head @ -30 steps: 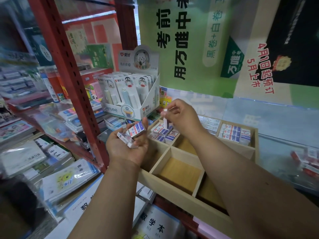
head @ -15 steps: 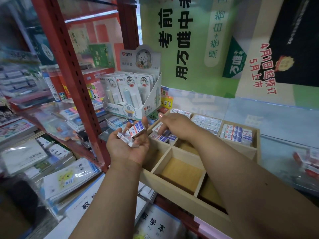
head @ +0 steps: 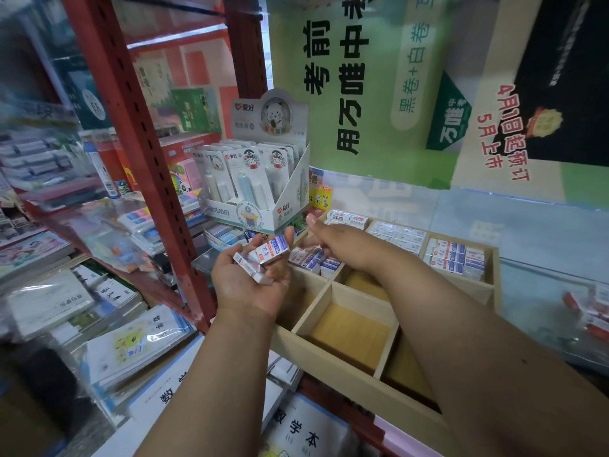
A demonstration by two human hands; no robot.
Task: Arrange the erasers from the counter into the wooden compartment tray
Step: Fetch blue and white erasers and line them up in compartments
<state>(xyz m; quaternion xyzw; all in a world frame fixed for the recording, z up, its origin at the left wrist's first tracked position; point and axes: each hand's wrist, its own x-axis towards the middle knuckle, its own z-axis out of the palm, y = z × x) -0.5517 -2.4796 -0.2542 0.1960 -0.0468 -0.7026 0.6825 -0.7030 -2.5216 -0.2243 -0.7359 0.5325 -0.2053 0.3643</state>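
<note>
Compartment tray (head: 359,380): pale unfinished-looking wood, matt, smooth; floors a warmer yellow-brown. Erasers (head: 263,255) in left hand (head: 252,285): glossy printed paper sleeves, white ends matt. Shelf upright (head: 138,127): red painted metal, perforated, satin sheen. Display box (head: 263,206): printed cardboard, slightly glossy. Workbooks (head: 131,344): paper under shiny clear plastic wrap. Poster (head: 362,87): smooth print.

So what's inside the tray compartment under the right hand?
Small white-and-blue erasers lie packed in that compartment of the wooden tray. The right hand covers the far part, so what lies beneath it cannot be seen.
</note>
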